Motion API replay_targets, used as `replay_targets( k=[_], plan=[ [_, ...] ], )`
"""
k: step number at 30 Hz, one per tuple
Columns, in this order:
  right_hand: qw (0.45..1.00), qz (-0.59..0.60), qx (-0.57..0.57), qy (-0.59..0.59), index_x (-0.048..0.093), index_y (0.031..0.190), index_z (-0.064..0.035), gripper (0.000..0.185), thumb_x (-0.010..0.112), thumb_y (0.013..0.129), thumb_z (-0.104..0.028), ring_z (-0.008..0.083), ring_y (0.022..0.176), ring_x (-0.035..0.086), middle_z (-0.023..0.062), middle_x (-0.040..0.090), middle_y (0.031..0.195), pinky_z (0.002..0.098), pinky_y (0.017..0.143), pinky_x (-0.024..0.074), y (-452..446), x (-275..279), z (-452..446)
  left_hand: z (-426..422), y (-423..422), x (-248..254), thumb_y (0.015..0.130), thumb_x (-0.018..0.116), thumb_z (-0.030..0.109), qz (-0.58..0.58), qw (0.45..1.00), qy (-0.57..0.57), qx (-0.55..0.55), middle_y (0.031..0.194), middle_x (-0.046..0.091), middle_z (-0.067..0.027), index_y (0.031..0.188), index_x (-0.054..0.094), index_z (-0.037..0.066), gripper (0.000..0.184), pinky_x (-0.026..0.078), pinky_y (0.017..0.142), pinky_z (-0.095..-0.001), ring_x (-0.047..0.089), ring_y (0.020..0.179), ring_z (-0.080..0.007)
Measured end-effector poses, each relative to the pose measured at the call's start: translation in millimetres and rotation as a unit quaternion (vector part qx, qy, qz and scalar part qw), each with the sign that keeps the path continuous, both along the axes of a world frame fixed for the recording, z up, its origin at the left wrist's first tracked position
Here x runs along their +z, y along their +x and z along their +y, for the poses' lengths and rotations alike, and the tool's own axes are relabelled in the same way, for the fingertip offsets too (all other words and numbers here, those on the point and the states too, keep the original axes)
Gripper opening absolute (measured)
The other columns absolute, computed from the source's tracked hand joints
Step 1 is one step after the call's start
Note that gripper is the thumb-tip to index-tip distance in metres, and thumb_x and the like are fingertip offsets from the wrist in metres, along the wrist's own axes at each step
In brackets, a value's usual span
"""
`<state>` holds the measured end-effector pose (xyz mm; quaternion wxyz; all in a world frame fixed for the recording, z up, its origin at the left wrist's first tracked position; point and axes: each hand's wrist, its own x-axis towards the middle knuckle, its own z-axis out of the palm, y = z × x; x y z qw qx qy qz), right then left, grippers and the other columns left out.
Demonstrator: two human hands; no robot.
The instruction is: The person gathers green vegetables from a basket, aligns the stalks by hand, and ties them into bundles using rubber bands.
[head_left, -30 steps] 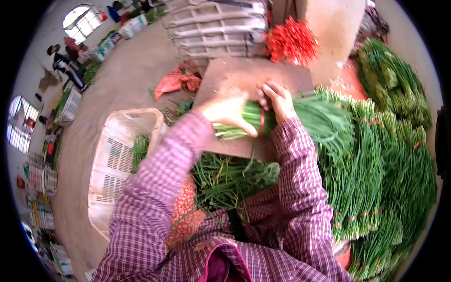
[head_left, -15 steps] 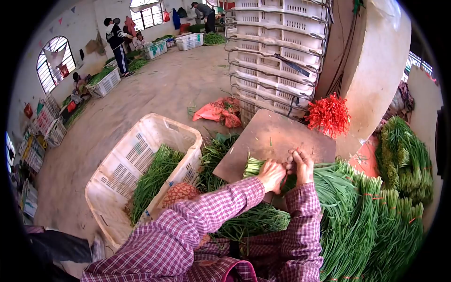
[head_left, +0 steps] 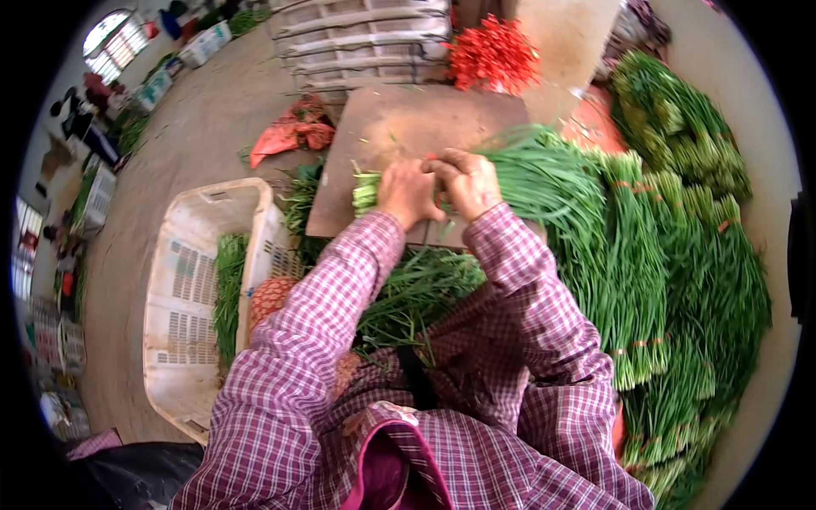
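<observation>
A bunch of long green stalks [head_left: 544, 174] lies across the brown board [head_left: 348, 183], its pale cut ends to the left and its leaves spreading right. My left hand [head_left: 410, 192] is wrapped round the bunch near the cut ends. Close beside it, my right hand [head_left: 466, 180] is closed on the same bunch, its fingers bent over the top. A bit of red shows at the right fingertips; most of the band is hidden by the hands.
Banded green bunches [head_left: 637, 280] are piled at the right. A white crate [head_left: 183, 297] with loose greens stands at the left. Behind the board are stacked crates [head_left: 365, 42] and a red bundle of bands [head_left: 495, 55]. People are far off at the upper left.
Both hands stay at the bunch; the left hand has come from open beside the band, a second ago, to closed round the stalks. The camera view has swung about between frames.
</observation>
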<state>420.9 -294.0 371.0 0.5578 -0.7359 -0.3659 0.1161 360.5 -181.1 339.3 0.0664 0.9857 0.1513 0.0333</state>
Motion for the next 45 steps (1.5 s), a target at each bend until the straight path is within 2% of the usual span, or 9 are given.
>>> replay_targets(
  k=[11,17,22,26,31,35,37,42,45],
  plan=[
    [0.987,0.087,-0.073,0.115,0.068,0.095,-0.0050,0.018,0.053,0.090,-0.014,0.0108,0.049,0.058,0.0072,0.062,0.059,0.0272,0.048,0.0470,-73.9,-79.8,-35.0,9.3,5.2,-11.6,0.051,0.081,0.038,-0.103,0.993,0.018,-0.057,0.099,0.065,-0.0128,0.113,0.058,0.011,0.071,0.049,0.078,-0.0413,0.063,0.091,-0.0299],
    [0.986,-0.136,-0.082,0.054,0.063,0.105,-0.0126,0.021,0.055,0.088,-0.020,0.0320,0.076,0.063,0.0129,0.064,0.082,0.0411,0.071,0.0505,-66.8,-49.1,-69.5,-8.1,0.7,24.3,0.047,0.083,0.037,-0.058,0.998,-0.036,0.007,0.095,0.067,-0.0101,0.109,0.060,0.016,0.069,0.048,0.078,-0.0437,0.063,0.091,-0.0314],
    [0.930,-0.334,-0.152,0.031,0.040,0.135,-0.0140,0.078,0.077,0.067,-0.027,0.0324,0.115,0.045,0.0128,0.048,0.123,0.0489,0.097,0.0355,-47.2,28.4,-126.0,-24.3,0.7,93.1,0.045,0.086,0.023,-0.133,0.947,0.241,-0.167,0.097,0.058,-0.0067,0.118,0.054,0.012,0.080,0.036,0.100,-0.0472,0.057,0.098,-0.0253],
    [0.893,-0.393,-0.189,-0.109,0.023,0.146,-0.0196,0.121,0.087,0.046,-0.043,0.0344,0.131,0.031,0.0135,0.039,0.137,0.0580,0.105,0.0241,-2.1,37.0,-140.8,-83.3,12.5,139.6,0.066,0.073,0.012,-0.220,0.844,0.367,-0.323,0.094,0.057,-0.0055,0.109,0.057,0.009,0.046,0.032,0.107,-0.0487,0.057,0.098,-0.0226],
    [0.915,-0.313,-0.203,-0.156,0.027,0.144,-0.0207,0.107,0.083,0.054,-0.031,0.0313,0.101,0.056,0.0151,0.057,0.107,0.0440,0.093,0.0421,6.7,29.0,-211.2,-140.8,41.1,122.2,0.080,0.063,0.020,-0.239,0.824,0.352,-0.375,0.098,0.062,-0.0042,0.113,0.059,0.010,0.034,0.023,0.112,-0.0487,0.056,0.106,-0.0197],
    [0.881,-0.325,-0.297,-0.171,0.040,0.138,-0.0161,0.094,0.080,0.053,-0.023,0.0303,0.090,0.060,0.0131,0.061,0.101,0.0392,0.081,0.0512,18.1,14.8,-251.3,-170.9,60.9,111.1,0.049,0.086,0.025,-0.220,0.871,0.249,-0.362,0.138,0.041,-0.0057,0.144,0.029,0.018,0.111,0.016,0.114,-0.0528,0.035,0.133,-0.0252],
    [0.862,-0.376,-0.326,-0.093,0.043,0.136,-0.0227,0.091,0.075,0.051,-0.019,0.0291,0.082,0.059,0.0097,0.058,0.089,0.0403,0.072,0.0521,45.1,-1.0,-267.3,-153.3,61.4,116.6,0.049,0.087,0.022,-0.255,0.887,0.168,-0.346,0.145,0.032,-0.0071,0.146,0.026,0.020,0.115,0.016,0.114,-0.0529,0.028,0.136,-0.0266],
    [0.910,-0.293,-0.294,-0.020,0.047,0.133,-0.0222,0.080,0.080,0.061,-0.011,0.0275,0.099,0.060,0.0137,0.061,0.107,0.0377,0.089,0.0484,149.7,-30.8,-286.1,-39.8,18.9,87.2,0.067,0.076,0.022,-0.330,0.912,0.122,-0.211,0.142,0.036,-0.0109,0.142,0.034,0.015,0.087,0.027,0.109,-0.0469,0.037,0.130,-0.0292],
    [0.804,-0.312,-0.398,-0.313,0.038,0.139,-0.0261,0.079,0.076,0.072,-0.042,0.0366,0.116,0.050,0.0200,0.048,0.128,0.0458,0.097,0.0417,217.9,-37.9,-289.2,25.9,-44.2,73.2,0.071,0.075,0.022,-0.304,0.949,0.043,-0.077,0.138,0.042,-0.0142,0.135,0.044,0.008,0.073,0.036,0.103,-0.0408,0.045,0.124,-0.0301]
  ],
)
